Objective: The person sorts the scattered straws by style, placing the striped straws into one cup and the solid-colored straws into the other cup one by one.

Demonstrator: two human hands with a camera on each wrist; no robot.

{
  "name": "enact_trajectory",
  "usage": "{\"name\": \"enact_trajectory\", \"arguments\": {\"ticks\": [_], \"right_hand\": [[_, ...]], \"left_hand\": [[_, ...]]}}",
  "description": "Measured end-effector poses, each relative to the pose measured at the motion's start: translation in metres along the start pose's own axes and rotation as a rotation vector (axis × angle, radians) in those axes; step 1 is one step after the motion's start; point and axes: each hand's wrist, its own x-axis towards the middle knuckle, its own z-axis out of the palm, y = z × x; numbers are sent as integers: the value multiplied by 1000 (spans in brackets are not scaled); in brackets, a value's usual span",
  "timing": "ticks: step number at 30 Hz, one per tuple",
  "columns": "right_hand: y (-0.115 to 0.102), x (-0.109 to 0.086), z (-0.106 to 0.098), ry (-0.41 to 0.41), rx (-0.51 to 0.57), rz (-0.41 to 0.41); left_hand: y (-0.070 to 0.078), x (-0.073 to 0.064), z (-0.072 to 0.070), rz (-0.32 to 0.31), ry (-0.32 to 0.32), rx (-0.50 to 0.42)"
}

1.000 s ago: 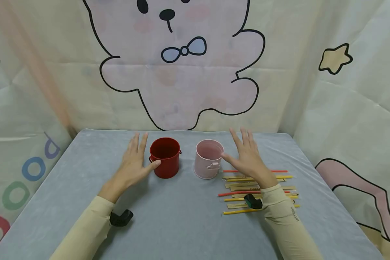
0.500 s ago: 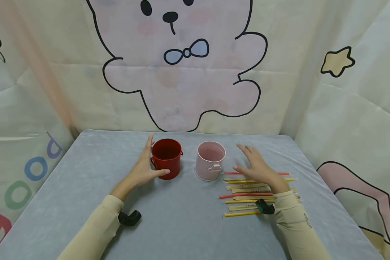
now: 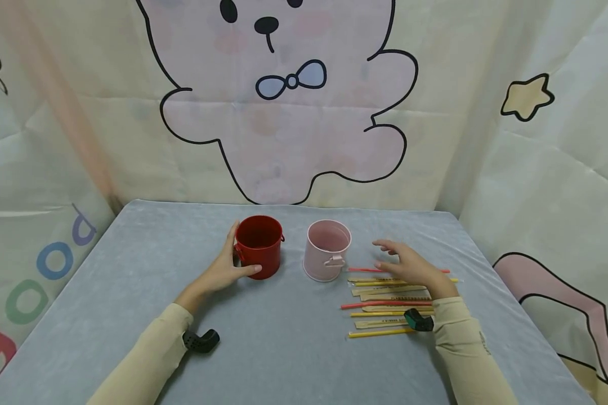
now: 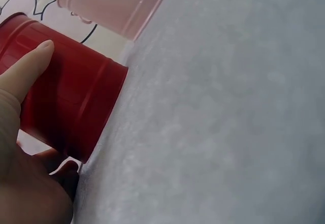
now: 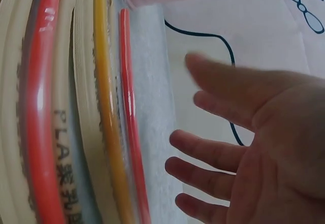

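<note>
My left hand [image 3: 219,274] holds the small red metal bucket [image 3: 264,254] by its left side, thumb [image 4: 31,67] across the front and fingers round the far side. The bucket stands upright on the cloth in the head view. To its right is a matching pink bucket [image 3: 320,260], upright and untouched. My right hand [image 3: 414,269] hovers over the back part of a row of straws, fingers loosely bent and apart, nothing between them. Red straws [image 3: 380,304], yellow straws [image 3: 377,334] and paper-wrapped ones [image 3: 380,324] lie side by side, pointing left to right.
A light blue-grey cloth [image 3: 284,354] covers the table. Behind it hangs a curtain [image 3: 304,129] printed with a cartoon bear, and more printed curtain closes off both sides. The right sleeve [image 3: 468,343] hides the right ends of some straws.
My left hand has moved right and closed round the red bucket. My right hand has drawn to the right and lower, away from the pink bucket, its fingers less spread.
</note>
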Motion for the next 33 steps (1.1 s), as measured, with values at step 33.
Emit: {"name": "enact_trajectory", "arguments": {"ticks": [33], "right_hand": [[31, 0, 4, -17, 32, 88]], "left_hand": [[-4, 0, -6, -79, -96, 33]]}}
